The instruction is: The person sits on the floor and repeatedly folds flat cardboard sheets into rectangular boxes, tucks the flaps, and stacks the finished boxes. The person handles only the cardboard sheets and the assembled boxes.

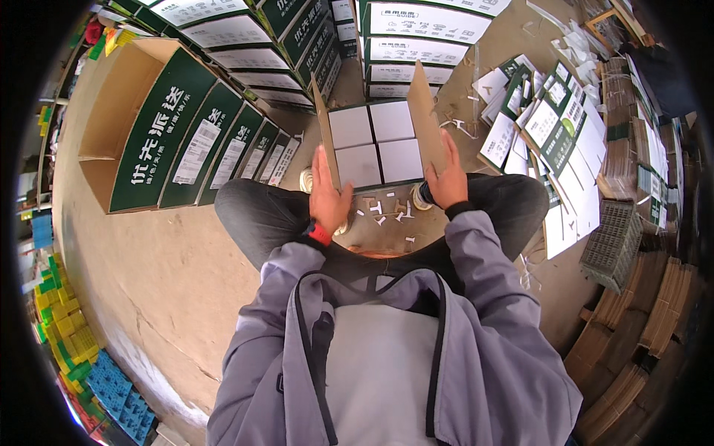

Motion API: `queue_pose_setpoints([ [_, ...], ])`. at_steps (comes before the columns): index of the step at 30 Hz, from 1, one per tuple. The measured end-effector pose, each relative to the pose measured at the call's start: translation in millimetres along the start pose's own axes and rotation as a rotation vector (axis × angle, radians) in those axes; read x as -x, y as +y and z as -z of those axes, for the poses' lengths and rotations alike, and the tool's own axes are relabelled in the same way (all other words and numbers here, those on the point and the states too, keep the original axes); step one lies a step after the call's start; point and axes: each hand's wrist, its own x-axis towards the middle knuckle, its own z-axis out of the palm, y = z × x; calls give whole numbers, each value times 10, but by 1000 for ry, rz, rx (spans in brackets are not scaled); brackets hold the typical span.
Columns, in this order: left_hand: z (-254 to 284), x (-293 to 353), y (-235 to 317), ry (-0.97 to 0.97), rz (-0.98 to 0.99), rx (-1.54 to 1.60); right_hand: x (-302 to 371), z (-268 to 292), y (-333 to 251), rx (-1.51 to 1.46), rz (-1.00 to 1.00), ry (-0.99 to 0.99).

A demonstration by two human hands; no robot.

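Here, head view: one carton is seen being handled on the floor, between the knees of a seated person.
Carton: an open cardboard box (pixel 375 145) is set directly ahead of both hands, its mouth turned up and four white packs seen inside in a two-by-two block.
Flaps: the left flap (pixel 325 134) and the right flap (pixel 419 108) are stood upright along the box's two sides.
Left hand: the left hand (pixel 327 195) is laid flat, fingers extended, against the outside of the left flap; nothing is clenched.
Right hand: the right hand (pixel 448 178) is pressed open-palmed against the outside of the right flap in the same way.
Key relation: the box is bracketed between the two hands, its long axis running away from the body; neither hand is clearly nearer.
Floor: small white card scraps (pixel 387 212) are scattered just short of the box, between the shoes.
Surroundings: a row of green-and-white cartons (pixel 201 141) is stood to the left, flat printed sheets (pixel 547 123) are piled to the right, and a grey crate (pixel 613 238) is seen beyond them.
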Motion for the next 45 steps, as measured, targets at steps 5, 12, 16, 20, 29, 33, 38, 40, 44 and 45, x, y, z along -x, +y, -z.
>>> queue_pose_setpoints([
  [5,-96,-196,-43,-103,-102,-548,-104,-256,121,654,404,-59],
  [12,-138,-438,-84,-386,-234,-755,-418,-462,244,480,403,-197],
  [16,-304,-660,-359,-262,-202,-480,-856,-560,161,95,108,-63],
  [20,-535,-712,-267,-156,-72,-372,-960,-900,118,-22,-80,-33],
  [29,-1032,-727,-219,-112,-91,-612,-911,-1207,-57,168,-53,-7],
  [33,-1081,-735,-227,-78,-68,-546,-906,-1163,-68,101,-51,3],
  [38,-1099,-755,-213,-98,-81,-506,-920,-1265,-76,141,-83,41],
  [40,-1167,-779,-222,-62,-98,-440,-934,-1354,-23,93,-55,99],
  [44,-1142,-796,-260,-41,-100,62,-901,-1528,257,-132,70,175],
  [45,-1214,-782,-300,-61,-89,102,-869,-1556,311,-187,89,168],
])
